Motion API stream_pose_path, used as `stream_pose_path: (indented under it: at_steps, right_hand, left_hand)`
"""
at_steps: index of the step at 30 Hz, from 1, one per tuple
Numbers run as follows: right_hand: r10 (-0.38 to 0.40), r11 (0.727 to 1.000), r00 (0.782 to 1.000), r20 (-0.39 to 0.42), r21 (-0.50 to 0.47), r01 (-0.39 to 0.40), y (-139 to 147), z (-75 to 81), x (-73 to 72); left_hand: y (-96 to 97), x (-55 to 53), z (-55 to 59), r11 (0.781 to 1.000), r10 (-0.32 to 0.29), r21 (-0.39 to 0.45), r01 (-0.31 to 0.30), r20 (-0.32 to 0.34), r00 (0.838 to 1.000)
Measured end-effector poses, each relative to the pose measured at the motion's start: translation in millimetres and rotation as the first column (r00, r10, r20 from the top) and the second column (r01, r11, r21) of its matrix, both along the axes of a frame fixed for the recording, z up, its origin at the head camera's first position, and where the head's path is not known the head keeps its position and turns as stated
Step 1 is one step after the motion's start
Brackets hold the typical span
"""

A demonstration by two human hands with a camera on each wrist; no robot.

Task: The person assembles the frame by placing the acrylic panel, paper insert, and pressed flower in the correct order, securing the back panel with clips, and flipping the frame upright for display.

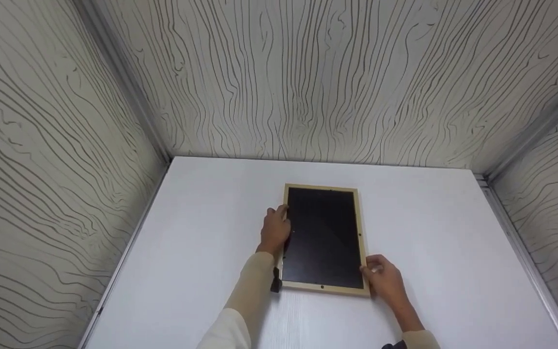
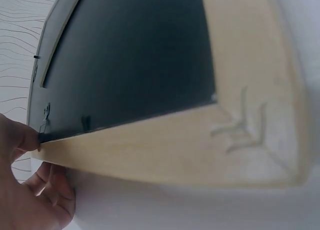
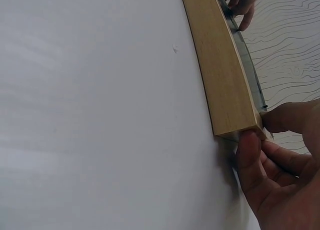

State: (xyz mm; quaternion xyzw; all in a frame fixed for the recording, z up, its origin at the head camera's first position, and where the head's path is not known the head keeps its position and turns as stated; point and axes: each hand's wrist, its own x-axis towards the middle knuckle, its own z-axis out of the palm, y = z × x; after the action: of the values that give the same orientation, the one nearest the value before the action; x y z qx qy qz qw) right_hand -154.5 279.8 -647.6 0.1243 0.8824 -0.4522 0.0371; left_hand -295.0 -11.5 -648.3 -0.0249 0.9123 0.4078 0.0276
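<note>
A picture frame [image 1: 325, 237] with a pale wooden border and a black back panel is at the middle of the white table, back side up. My left hand [image 1: 275, 229] grips its left long edge above the middle, thumb over the top and other fingers lower down at the side, as the left wrist view shows. Along the opposite edge, close to the near right corner, my right hand [image 1: 386, 280] pinches the wood. Metal staples [image 2: 245, 125] cross a corner joint, and a small hanger [image 2: 46, 113] sits near my left thumb. Whether the frame touches the table fully I cannot tell.
The white table [image 1: 201, 218] stretches out around the frame on all sides. Wood-grain patterned walls [image 1: 284, 82] stand behind it and at both sides, with grey metal rails [image 1: 129, 82] at the corners.
</note>
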Motion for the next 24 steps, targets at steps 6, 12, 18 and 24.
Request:
stream_pose_path:
  at_steps: [6, 12, 18, 24]
  right_hand:
    - [-0.009, 1.000, 1.000, -0.012, -0.009, 0.008, -0.9, -0.3, -0.8]
    - [-0.010, 1.000, 1.000, -0.028, 0.000, 0.010, -0.4, -0.6, -2.7]
    - [-0.018, 1.000, 1.000, -0.019, -0.003, 0.018, -1.0, -0.6, -0.7]
    - [-0.020, 1.000, 1.000, -0.003, -0.020, 0.020, -0.8, -0.6, 0.3]
  left_hand:
    - [-0.7, -0.4, -0.3, 0.997, -0.035, -0.067, 0.030, -0.074, 0.997]
    - [0.1, 1.0, 4.6, 0.986, -0.075, -0.155, 0.053, -0.140, 0.987]
    - [1.1, 3.7, 4.2, 0.973, -0.102, -0.223, 0.066, -0.153, 0.983]
    - [0.4, 6.6, 3.8, 0.960, -0.118, -0.272, 0.065, -0.183, 0.976]
